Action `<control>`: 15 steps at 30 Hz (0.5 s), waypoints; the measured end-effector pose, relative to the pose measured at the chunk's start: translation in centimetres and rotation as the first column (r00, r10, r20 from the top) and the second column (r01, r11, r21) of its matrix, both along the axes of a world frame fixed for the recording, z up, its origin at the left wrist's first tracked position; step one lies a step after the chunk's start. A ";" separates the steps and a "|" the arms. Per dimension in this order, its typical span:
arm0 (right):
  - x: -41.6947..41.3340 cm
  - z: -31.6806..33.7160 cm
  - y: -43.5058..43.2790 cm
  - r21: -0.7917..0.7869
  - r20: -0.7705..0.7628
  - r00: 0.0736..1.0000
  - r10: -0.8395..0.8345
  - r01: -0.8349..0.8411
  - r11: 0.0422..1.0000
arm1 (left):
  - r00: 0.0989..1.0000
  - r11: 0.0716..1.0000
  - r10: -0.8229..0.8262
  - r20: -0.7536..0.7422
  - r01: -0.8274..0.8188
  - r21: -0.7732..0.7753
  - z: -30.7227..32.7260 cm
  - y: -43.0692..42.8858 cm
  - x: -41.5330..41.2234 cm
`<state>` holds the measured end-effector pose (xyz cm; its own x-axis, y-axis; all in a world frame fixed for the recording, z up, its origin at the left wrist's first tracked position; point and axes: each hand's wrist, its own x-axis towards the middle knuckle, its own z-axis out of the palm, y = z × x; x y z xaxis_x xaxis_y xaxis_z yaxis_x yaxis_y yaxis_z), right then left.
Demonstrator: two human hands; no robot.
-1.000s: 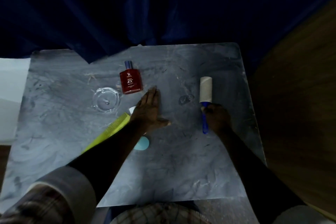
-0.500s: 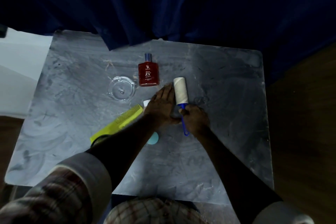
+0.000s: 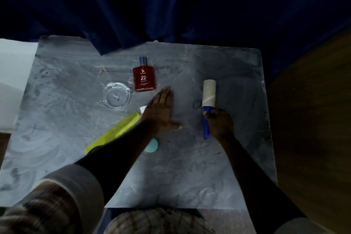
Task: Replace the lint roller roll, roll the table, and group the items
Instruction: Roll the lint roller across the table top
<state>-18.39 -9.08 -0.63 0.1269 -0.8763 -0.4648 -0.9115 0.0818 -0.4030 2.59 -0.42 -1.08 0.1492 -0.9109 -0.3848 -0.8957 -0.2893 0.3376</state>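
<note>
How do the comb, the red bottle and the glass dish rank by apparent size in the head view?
1. comb, longest, though partly hidden by the arm
2. red bottle and glass dish: too alike to rank

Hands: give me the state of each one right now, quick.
Left hand: open, flat on the table, holding nothing.
Right hand: closed on the lint roller handle.

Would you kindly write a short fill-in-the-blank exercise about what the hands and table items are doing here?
1. The right hand grips the lint roller by its ____ handle.
2. The left hand lies ____ on the table, palm down.
3. The red bottle lies beside a clear ____ dish.
4. The comb is coloured ____.

Missing words: blue; flat; glass; yellow-green
</note>
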 end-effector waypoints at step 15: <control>-12.4 0.6 -0.6 0.014 0.074 0.883 -0.464 0.465 0.885 | 0.999 1.000 -0.024 0.032 0.024 0.015 0.0 0.1 0.0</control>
